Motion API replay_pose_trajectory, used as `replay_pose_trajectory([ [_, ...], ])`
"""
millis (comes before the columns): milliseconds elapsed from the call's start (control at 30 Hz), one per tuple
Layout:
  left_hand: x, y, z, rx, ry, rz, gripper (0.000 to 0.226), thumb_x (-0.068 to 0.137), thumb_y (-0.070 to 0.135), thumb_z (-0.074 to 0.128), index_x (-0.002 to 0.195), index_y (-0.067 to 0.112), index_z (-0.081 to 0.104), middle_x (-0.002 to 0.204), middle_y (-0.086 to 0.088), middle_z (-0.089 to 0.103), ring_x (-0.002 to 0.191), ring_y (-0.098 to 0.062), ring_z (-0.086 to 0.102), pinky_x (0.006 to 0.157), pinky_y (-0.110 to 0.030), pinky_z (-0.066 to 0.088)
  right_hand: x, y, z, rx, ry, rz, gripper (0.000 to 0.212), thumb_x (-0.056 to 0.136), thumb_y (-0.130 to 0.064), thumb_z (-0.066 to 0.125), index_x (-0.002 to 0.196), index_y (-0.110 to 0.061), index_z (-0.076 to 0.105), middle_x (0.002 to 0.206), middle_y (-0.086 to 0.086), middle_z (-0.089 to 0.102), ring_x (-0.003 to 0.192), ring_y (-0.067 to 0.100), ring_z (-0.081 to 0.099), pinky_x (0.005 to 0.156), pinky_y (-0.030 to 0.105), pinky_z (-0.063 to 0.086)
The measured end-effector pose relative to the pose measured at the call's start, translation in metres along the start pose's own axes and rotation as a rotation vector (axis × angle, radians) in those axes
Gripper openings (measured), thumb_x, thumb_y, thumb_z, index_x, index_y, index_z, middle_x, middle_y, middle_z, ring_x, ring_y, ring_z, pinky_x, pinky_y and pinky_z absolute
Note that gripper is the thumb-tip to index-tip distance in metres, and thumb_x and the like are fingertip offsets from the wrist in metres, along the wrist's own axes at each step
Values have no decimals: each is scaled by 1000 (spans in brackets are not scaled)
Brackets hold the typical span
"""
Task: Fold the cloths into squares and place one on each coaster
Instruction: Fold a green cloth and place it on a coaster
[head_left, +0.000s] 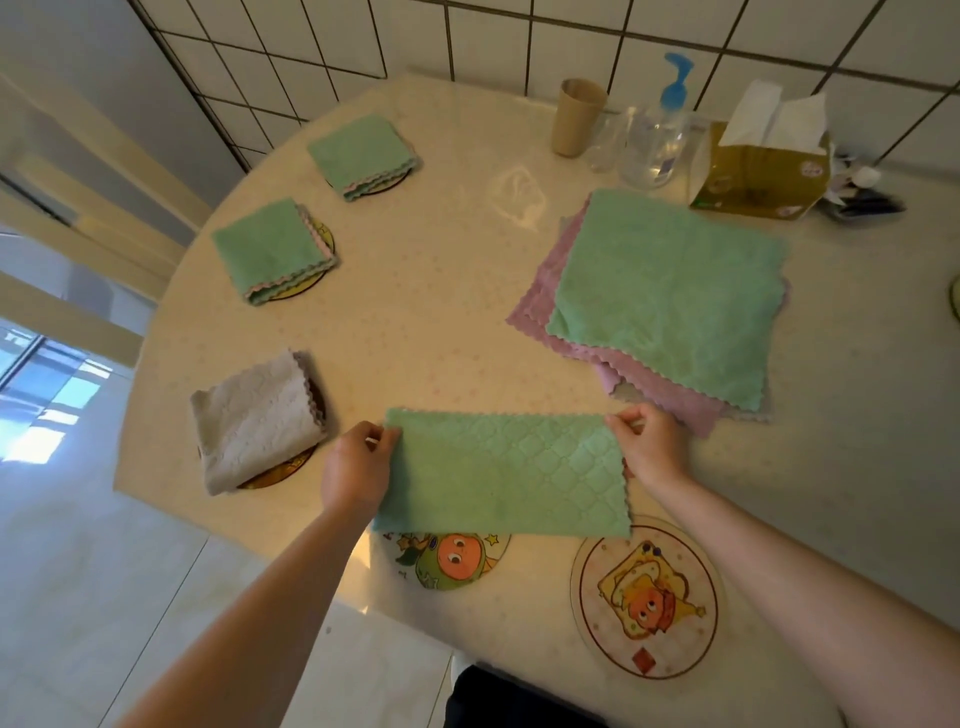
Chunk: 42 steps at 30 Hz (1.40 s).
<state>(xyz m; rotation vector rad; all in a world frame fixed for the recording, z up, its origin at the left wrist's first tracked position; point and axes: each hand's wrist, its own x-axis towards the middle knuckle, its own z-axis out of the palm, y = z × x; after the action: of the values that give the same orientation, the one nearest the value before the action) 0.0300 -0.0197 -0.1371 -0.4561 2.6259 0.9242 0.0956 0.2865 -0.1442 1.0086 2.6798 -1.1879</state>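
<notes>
Green cloth (501, 475) (folded in half), long axis left-right, corners pinched by left hand (356, 467), right hand (652, 447)

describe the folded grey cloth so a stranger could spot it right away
On the round cream table, look at its near left edge. The folded grey quilted cloth lies there on a coaster, beside the left hand; every other folded cloth is green.

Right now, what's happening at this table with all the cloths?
A person is folding cloths. The left hand and right hand each pinch a top corner of a green cloth folded in half. Three folded cloths already sit on coasters; two coasters, one fully bare, wait nearby. A stack of unfolded cloths remains.
</notes>
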Motion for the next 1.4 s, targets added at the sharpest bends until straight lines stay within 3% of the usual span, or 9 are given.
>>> replay_pose_trajectory([
  [100,-15,0,-3,127,122,111,28,92,38,55,111,18,56,102,-3,63,89,-25,58,74,-40,53,-11,-5,-8,56,8,-13,15,88,-19,63,96,-8,56,81,-5,59,67,8,57,57,19,45],
  [200,-42,-14,2,355,224,600,33,88,28,60,117,13,56,115,-6,59,106,-27,51,86,-40,46,-39,-7,-20,-145,47,-206,20,88,-9,59,108,-8,53,104,1,53,89,13,57,74,20,48],
  [367,-90,-35,32,487,-124,1049,45,95,39,41,137,22,47,145,3,46,138,-20,34,113,-40,30,-103,11,-6,-448,-323,-656,44,87,0,52,129,-15,48,132,-3,44,120,13,43,99,26,40],
  [500,-104,-53,44,642,-195,992,54,98,47,32,146,23,34,156,5,26,145,-20,16,115,-40,15,-118,36,7,-748,-374,-873,87,49,9,74,129,-14,47,134,0,48,126,18,42,102,31,41],
  [633,-100,-79,25,655,-182,904,56,98,46,26,150,26,24,158,6,18,146,-20,14,113,-39,11,-120,38,-11,-883,-304,-911,99,31,15,74,125,-12,56,130,5,55,120,23,54,93,30,46],
  [967,-92,-102,-6,657,-192,793,56,96,46,21,149,30,24,157,11,17,146,-14,14,119,-37,10,-112,26,-18,-935,-347,-841,78,46,16,69,118,-11,57,122,10,55,113,29,54,82,37,54],
  [1100,-98,-88,2,638,-76,749,44,87,31,61,131,24,54,140,3,51,131,-22,46,107,-48,37,-105,25,-17,-924,-360,-865,78,44,15,70,115,-13,56,116,10,56,106,28,56,75,34,54],
  [1200,-104,-73,12,637,4,669,40,78,29,71,115,19,62,125,0,61,120,-27,55,102,-50,43,-101,26,-19,-940,-357,-881,84,32,12,77,110,-14,58,108,9,59,99,27,59,69,32,54],
  [1400,-127,-33,45,531,0,805,52,83,27,64,132,17,51,138,-3,52,132,-29,43,108,-48,37,-100,21,-28,-753,-246,-986,44,63,5,73,101,-14,62,95,-2,63,88,20,59,77,34,48],
])
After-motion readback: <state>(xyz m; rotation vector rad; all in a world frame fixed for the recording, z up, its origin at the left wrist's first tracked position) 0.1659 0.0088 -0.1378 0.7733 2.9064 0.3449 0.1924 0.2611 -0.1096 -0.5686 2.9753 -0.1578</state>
